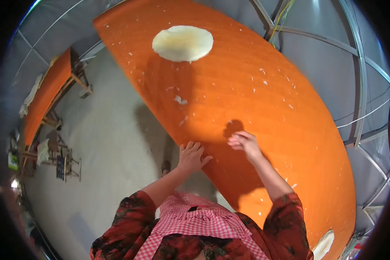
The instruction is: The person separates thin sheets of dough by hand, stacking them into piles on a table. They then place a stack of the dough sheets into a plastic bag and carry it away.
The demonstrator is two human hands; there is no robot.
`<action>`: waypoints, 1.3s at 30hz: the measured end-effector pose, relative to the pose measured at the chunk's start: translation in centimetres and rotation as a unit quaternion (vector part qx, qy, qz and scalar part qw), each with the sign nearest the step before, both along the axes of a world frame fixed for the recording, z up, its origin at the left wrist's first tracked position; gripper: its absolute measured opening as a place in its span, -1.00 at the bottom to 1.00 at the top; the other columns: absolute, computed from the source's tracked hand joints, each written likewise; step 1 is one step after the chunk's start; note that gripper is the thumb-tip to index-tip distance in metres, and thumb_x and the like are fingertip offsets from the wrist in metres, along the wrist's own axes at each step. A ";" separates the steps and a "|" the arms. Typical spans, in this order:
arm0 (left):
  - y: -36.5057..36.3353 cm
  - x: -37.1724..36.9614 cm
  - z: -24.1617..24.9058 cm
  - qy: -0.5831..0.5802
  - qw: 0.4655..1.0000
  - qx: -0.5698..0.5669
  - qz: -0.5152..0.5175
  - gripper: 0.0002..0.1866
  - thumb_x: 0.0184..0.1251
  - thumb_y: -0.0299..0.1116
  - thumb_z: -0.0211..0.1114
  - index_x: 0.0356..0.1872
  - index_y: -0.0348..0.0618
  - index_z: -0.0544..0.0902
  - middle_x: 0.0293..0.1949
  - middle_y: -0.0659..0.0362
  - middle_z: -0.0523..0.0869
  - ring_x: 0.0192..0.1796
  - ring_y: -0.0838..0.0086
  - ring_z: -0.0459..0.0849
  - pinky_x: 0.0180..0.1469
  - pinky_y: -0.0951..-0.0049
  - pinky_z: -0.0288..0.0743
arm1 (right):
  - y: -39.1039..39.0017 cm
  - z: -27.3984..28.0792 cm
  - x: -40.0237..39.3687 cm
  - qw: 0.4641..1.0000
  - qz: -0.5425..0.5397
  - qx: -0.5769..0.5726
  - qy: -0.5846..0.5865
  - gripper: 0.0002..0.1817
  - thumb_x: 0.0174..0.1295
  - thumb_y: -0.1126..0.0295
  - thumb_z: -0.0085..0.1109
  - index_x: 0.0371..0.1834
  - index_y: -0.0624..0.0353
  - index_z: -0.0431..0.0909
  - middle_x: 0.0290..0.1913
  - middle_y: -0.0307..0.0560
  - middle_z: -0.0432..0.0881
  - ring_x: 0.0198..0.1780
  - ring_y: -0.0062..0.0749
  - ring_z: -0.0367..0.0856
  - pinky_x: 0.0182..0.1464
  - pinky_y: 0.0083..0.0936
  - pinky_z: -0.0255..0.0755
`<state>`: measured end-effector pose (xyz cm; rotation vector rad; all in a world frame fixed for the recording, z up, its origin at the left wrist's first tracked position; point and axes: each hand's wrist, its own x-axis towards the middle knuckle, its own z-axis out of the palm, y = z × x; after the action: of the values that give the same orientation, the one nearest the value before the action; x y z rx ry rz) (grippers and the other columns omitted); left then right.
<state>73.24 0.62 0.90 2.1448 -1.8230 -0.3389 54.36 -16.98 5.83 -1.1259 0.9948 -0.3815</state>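
My left hand [192, 157] rests at the near edge of a long orange-covered table [229, 86], its fingers stretched out and the thumb apart. Just above the orange surface, to the right, is my right hand [243, 142]. Its fingers are curled together, and whatever may be inside them is hidden; its shadow falls on the table just beyond. A round, flat, pale sheet that looks like dough [184, 43] lies toward the far end. Part of another pale sheet [323, 245] shows at the lower right. White scraps [180, 100] are scattered over the cover.
A grey panelled wall with metal tubes [357, 56] runs along the table's far side. At the left stand another orange-topped table [50, 97] and a wooden stool [67, 164] on the grey floor [104, 125]. A yellow cord [281, 19] hangs at the wall.
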 end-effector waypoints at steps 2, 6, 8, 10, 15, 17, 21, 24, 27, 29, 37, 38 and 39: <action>-4.0 8.2 -2.0 -0.046 0.994 -0.104 0.010 -0.62 0.24 -0.06 0.29 -0.11 -0.14 0.56 -0.11 0.07 0.53 0.09 0.17 0.45 0.01 0.04 0.32 | -3.1 -2.6 10.1 0.997 0.026 0.063 -0.022 -0.72 0.36 0.38 0.11 0.04 0.31 0.50 -0.12 0.03 0.69 -0.10 -0.29 0.71 -0.09 -0.42 0.61; -11.2 22.6 -5.1 0.000 0.973 -0.184 0.138 -0.75 0.21 -0.20 0.30 -0.26 -0.15 0.53 -0.26 0.05 0.49 -0.10 0.13 0.48 -0.07 0.13 0.33 | -12.0 -7.3 29.4 0.960 -0.129 0.107 -0.224 -0.77 0.35 0.42 0.09 -0.01 0.31 0.48 -0.09 0.07 0.65 0.00 -0.23 0.65 -0.07 -0.38 0.61; -11.8 23.1 -5.0 0.014 0.974 -0.185 0.133 -0.78 0.19 -0.25 0.28 -0.28 -0.15 0.52 -0.26 0.04 0.50 -0.13 0.12 0.48 -0.08 0.13 0.33 | -17.3 -8.1 37.3 0.945 -0.194 0.138 -0.223 -0.77 0.33 0.41 0.12 -0.06 0.32 0.46 -0.19 0.02 0.61 -0.16 -0.24 0.62 -0.12 -0.36 0.58; -12.0 24.0 -4.3 0.027 0.977 -0.173 0.120 -0.80 0.18 -0.28 0.27 -0.28 -0.16 0.52 -0.26 0.03 0.50 -0.14 0.11 0.48 -0.10 0.12 0.32 | -22.0 -7.9 42.8 0.925 -0.291 0.175 -0.173 -0.65 0.33 0.37 0.13 0.08 0.33 0.37 -0.08 0.11 0.55 -0.07 -0.14 0.54 0.05 -0.29 0.50; -11.4 24.1 -3.9 0.050 0.988 -0.115 0.093 -0.79 0.15 -0.30 0.25 -0.25 -0.14 0.51 -0.24 0.04 0.49 -0.11 0.11 0.46 -0.09 0.13 0.30 | -23.0 -7.3 47.3 0.871 -0.431 0.210 -0.105 -0.62 0.31 0.26 0.19 0.10 0.19 0.42 0.05 0.03 0.47 -0.02 -0.14 0.48 0.16 -0.16 0.38; -11.4 24.4 -3.5 0.064 0.987 -0.120 0.080 -0.77 0.13 -0.29 0.26 -0.24 -0.14 0.51 -0.23 0.05 0.49 -0.12 0.12 0.46 -0.10 0.12 0.30 | -23.4 -7.1 48.2 0.857 -0.446 0.227 -0.125 -0.63 0.31 0.26 0.20 0.10 0.17 0.43 0.05 -0.01 0.48 0.00 -0.17 0.49 0.18 -0.13 0.36; -11.7 24.4 -3.7 0.088 0.986 -0.123 0.068 -0.75 0.11 -0.27 0.25 -0.24 -0.15 0.51 -0.21 0.03 0.49 -0.11 0.11 0.46 -0.08 0.09 0.29 | -23.6 -6.8 48.6 0.845 -0.460 0.240 -0.130 -0.64 0.33 0.25 0.17 0.13 0.12 0.42 0.02 -0.11 0.51 0.02 -0.23 0.52 0.16 -0.15 0.41; -12.0 24.6 -3.6 0.056 0.987 -0.130 0.079 -0.74 0.12 -0.26 0.25 -0.23 -0.15 0.51 -0.19 0.00 0.49 -0.10 0.09 0.46 -0.05 0.07 0.29 | -24.7 -7.9 49.4 0.862 -0.455 0.188 -0.117 -0.68 0.31 0.23 0.18 0.07 0.04 0.46 -0.07 -0.16 0.54 -0.08 -0.29 0.54 0.02 -0.13 0.51; -11.6 24.0 -3.9 0.059 0.992 -0.078 0.081 -0.73 0.13 -0.25 0.25 -0.21 -0.16 0.50 -0.15 -0.02 0.50 -0.06 0.06 0.46 0.00 0.05 0.31 | -27.7 -11.4 47.4 0.927 -0.318 0.153 -0.129 -0.85 0.25 0.36 0.17 -0.15 0.05 0.50 -0.33 -0.14 0.51 -0.37 -0.31 0.49 -0.36 -0.27 0.62; -11.6 24.0 -3.9 0.074 0.991 -0.076 0.076 -0.67 0.14 -0.25 0.25 -0.11 -0.16 0.52 -0.12 -0.01 0.51 -0.02 0.06 0.46 0.04 0.06 0.31 | -28.3 -8.3 46.2 0.898 -0.393 0.182 -0.073 -0.92 0.28 0.44 0.11 -0.23 0.19 0.49 -0.32 -0.04 0.54 -0.33 -0.26 0.54 -0.36 -0.22 0.64; -11.5 23.6 -3.4 0.023 0.992 -0.115 0.046 -0.57 0.16 -0.28 0.24 0.09 -0.11 0.52 -0.09 0.02 0.50 0.00 0.10 0.46 0.04 0.10 0.33 | -25.8 -7.4 38.3 0.935 -0.342 0.061 0.070 -0.71 0.11 0.53 0.26 -0.07 0.25 0.54 -0.27 -0.04 0.61 -0.33 -0.27 0.63 -0.29 -0.15 0.66; -11.4 23.4 -3.6 0.017 0.991 -0.124 0.047 -0.57 0.16 -0.28 0.24 0.09 -0.11 0.53 -0.09 0.02 0.49 0.00 0.10 0.46 0.04 0.10 0.33 | -25.2 -7.2 38.4 0.925 -0.368 0.091 0.009 -0.67 0.07 0.53 0.27 -0.05 0.24 0.52 -0.24 -0.04 0.61 -0.30 -0.27 0.64 -0.26 -0.17 0.64; -11.4 23.4 -3.6 0.023 0.992 -0.120 0.045 -0.57 0.17 -0.28 0.24 0.09 -0.11 0.53 -0.08 0.02 0.49 -0.01 0.10 0.46 0.03 0.10 0.33 | -24.9 -7.4 38.5 0.923 -0.370 0.104 -0.020 -0.67 0.07 0.53 0.28 -0.06 0.24 0.52 -0.23 -0.01 0.60 -0.33 -0.24 0.61 -0.26 -0.18 0.62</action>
<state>96.68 -10.76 -2.67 2.0281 -1.6442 -0.1382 92.86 -41.85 -1.57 -0.5107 1.3716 -0.8759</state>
